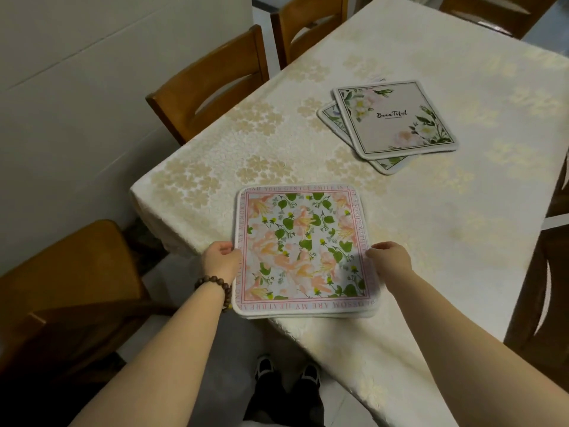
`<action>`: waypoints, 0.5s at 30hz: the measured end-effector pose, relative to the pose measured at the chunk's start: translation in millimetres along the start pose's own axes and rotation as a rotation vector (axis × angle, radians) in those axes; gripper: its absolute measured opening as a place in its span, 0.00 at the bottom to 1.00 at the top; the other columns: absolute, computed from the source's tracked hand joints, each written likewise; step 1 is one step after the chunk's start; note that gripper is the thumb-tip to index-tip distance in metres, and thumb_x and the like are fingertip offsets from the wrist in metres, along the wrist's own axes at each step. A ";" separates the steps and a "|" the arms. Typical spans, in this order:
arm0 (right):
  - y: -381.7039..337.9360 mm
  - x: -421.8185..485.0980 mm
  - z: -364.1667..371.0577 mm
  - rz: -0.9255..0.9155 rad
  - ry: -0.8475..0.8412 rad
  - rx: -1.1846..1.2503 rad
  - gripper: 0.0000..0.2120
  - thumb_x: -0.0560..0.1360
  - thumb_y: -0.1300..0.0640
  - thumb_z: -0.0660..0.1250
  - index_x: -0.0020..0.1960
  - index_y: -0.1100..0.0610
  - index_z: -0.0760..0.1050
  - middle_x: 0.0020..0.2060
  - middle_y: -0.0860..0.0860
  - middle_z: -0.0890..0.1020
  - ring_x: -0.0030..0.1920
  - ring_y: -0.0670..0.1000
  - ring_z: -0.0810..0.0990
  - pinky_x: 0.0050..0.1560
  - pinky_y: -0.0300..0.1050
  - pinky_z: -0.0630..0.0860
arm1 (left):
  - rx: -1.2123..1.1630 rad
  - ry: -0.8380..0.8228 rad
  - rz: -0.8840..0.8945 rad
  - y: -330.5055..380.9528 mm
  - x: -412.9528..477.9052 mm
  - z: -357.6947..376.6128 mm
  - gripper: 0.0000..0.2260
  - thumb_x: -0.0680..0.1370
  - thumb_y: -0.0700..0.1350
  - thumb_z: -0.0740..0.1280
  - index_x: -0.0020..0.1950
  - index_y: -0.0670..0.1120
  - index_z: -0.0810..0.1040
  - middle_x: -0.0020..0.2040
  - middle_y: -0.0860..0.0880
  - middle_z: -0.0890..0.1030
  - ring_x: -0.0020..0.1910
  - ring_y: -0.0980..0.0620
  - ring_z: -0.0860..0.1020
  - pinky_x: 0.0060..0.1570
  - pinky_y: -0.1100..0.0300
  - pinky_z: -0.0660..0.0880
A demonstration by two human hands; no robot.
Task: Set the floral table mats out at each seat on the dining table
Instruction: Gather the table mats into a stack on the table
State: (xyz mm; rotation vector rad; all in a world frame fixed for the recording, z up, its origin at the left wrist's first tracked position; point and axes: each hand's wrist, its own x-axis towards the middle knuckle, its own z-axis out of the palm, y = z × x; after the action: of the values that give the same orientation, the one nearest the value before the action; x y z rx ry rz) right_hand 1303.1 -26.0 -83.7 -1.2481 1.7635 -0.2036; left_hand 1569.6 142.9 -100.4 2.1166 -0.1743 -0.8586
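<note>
Floral mat stack (303, 251) lies at the table's (462, 229) near corner; left hand (220, 260) and right hand (389, 261) pinch its side edges.

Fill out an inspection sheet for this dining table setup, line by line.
Surface: dining table under a cream flower-patterned cloth.
Job's things: pink floral mat stack at the near corner, layered edges showing; "Beautiful" mat lies skewed atop lower mats, mid-table.
Clutter: nothing seen.
Grippers: left hand grips the stack's left edge; right hand grips its right edge.
Cables: nothing seen.
Surroundings: wooden chairs round the table; white wall at left; pale floor.
</note>
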 end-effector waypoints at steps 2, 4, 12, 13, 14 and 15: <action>-2.0 0.3 0.1 0.002 -0.018 0.035 0.20 0.73 0.58 0.67 0.65 0.60 0.72 0.54 0.58 0.80 0.51 0.58 0.80 0.49 0.51 0.78 | 0.008 -0.008 0.000 6.3 -0.3 -2.0 0.06 0.74 0.40 0.67 0.50 0.47 0.77 0.42 0.52 0.79 0.38 0.55 0.78 0.27 0.66 0.70; -3.4 -0.9 0.3 0.003 -0.042 0.055 0.22 0.74 0.57 0.68 0.67 0.61 0.71 0.55 0.58 0.79 0.52 0.59 0.79 0.50 0.52 0.77 | 0.025 -0.037 -0.001 10.7 -1.3 -3.9 0.04 0.75 0.40 0.66 0.45 0.49 0.77 0.37 0.54 0.79 0.35 0.58 0.78 0.23 0.67 0.70; -3.7 -5.8 -3.1 0.018 -0.093 0.108 0.14 0.74 0.59 0.67 0.59 0.59 0.71 0.48 0.59 0.82 0.43 0.57 0.81 0.34 0.46 0.75 | -0.008 -0.126 0.008 10.8 -13.9 2.8 0.13 0.76 0.35 0.64 0.38 0.51 0.77 0.35 0.54 0.80 0.34 0.55 0.78 0.22 0.67 0.71; -3.8 -6.5 -1.7 0.015 -0.091 0.115 0.14 0.74 0.60 0.67 0.58 0.58 0.70 0.49 0.59 0.82 0.43 0.58 0.82 0.33 0.46 0.75 | -0.014 -0.129 0.007 11.2 -14.4 2.3 0.12 0.75 0.35 0.64 0.39 0.51 0.77 0.36 0.54 0.80 0.35 0.55 0.79 0.24 0.66 0.71; -4.1 -7.1 0.0 0.010 -0.085 0.117 0.14 0.74 0.60 0.67 0.58 0.58 0.70 0.48 0.60 0.81 0.43 0.58 0.82 0.33 0.46 0.74 | -0.027 -0.133 0.005 11.8 -14.6 1.4 0.12 0.75 0.35 0.64 0.39 0.51 0.78 0.37 0.53 0.80 0.36 0.55 0.79 0.26 0.65 0.72; -4.6 -7.6 1.6 0.002 -0.074 0.119 0.13 0.74 0.61 0.67 0.57 0.58 0.70 0.48 0.60 0.81 0.43 0.59 0.82 0.32 0.46 0.74 | -0.043 -0.138 0.005 12.4 -14.1 0.3 0.11 0.75 0.35 0.64 0.40 0.51 0.78 0.38 0.53 0.81 0.37 0.54 0.80 0.29 0.64 0.73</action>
State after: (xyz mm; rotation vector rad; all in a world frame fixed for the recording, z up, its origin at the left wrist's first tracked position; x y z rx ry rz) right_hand 1307.7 -21.4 -77.4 -1.1543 1.6646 -0.2544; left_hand 1560.7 140.2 -84.0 2.0167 -0.2307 -0.9980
